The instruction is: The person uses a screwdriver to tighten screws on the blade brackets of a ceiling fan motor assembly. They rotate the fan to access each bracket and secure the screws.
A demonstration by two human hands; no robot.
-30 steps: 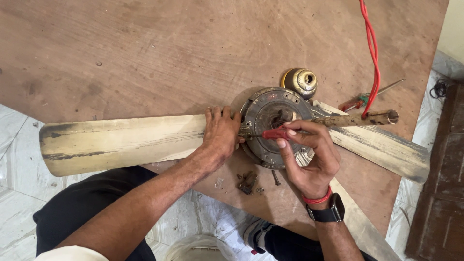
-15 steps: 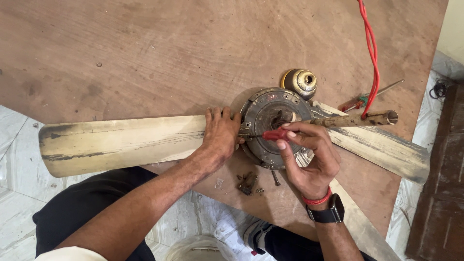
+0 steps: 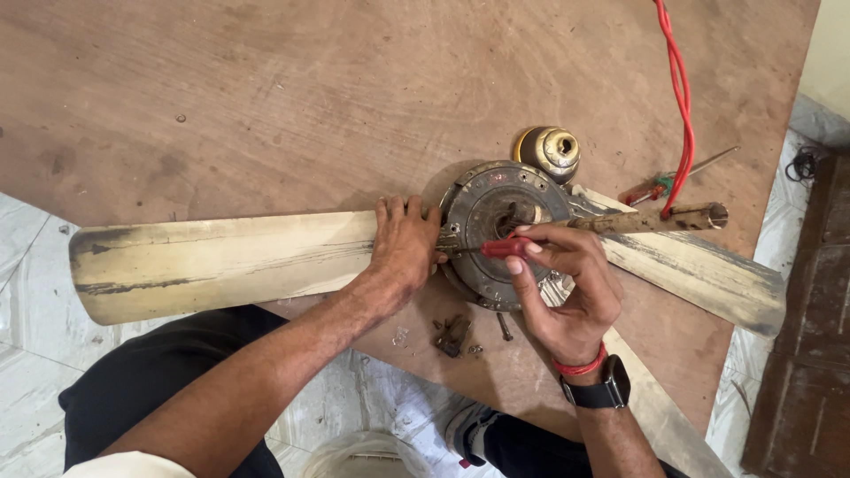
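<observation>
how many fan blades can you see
3. One blade lies left under the left hand; one reaches right from the motor hub; one runs lower right, partly hidden by the right forearm.

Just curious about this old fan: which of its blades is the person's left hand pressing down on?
The long blade pointing left; the left hand lies flat on its inner end. The other blades run off to the right.

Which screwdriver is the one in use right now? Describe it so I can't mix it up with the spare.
Start at the round metal fan motor in the middle of the wooden board. The right hand holds a small red-handled screwdriver across the motor's face, pointing left toward the left hand. The spare screwdriver lies untouched, farther right beside the red cable.
</observation>
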